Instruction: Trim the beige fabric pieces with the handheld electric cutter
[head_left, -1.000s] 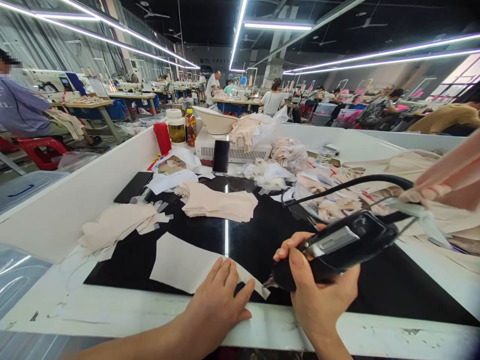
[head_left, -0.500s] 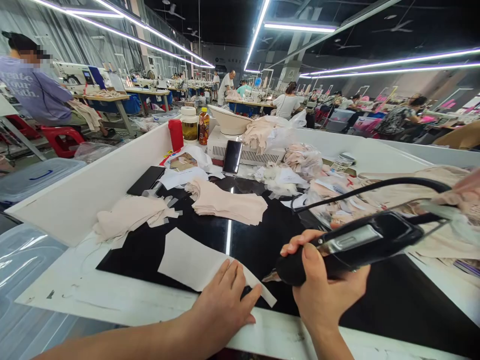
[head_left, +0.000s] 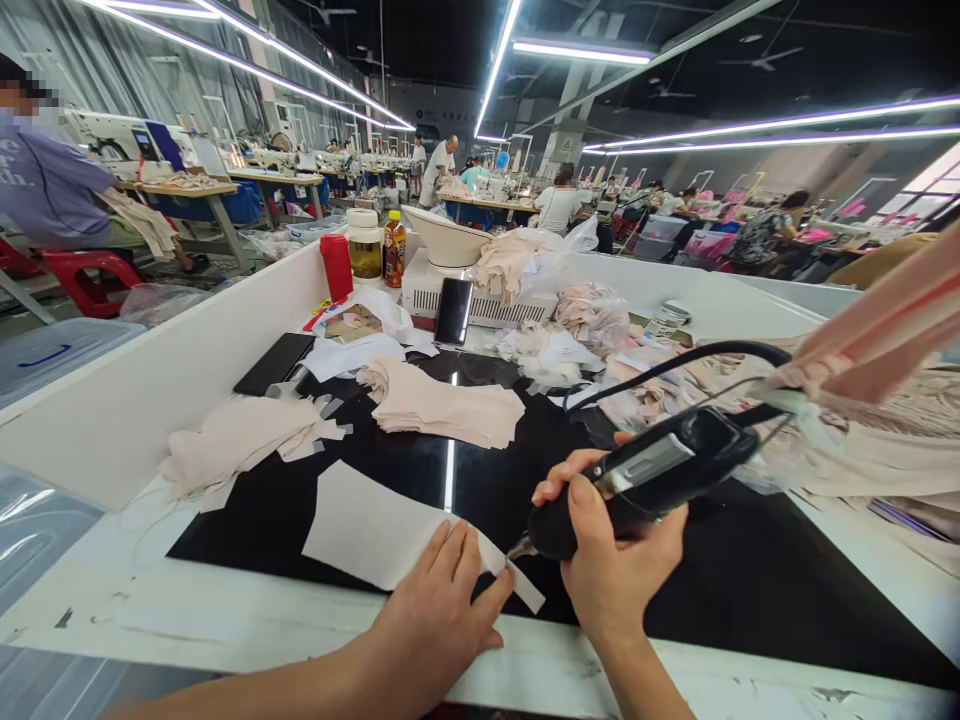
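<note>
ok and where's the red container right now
In the head view, the red container stands at the far left of the worktop, just left of the white-lidded jar.

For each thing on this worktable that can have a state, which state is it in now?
Black tool: held, tip at the white piece's edge
Right hand: closed around the tool
Left hand: resting on the white piece
White piece: lying flat
Pink pieces: stacked
Phone: propped up, screen dark
Jar: lid on
Bottle: cap on
</note>
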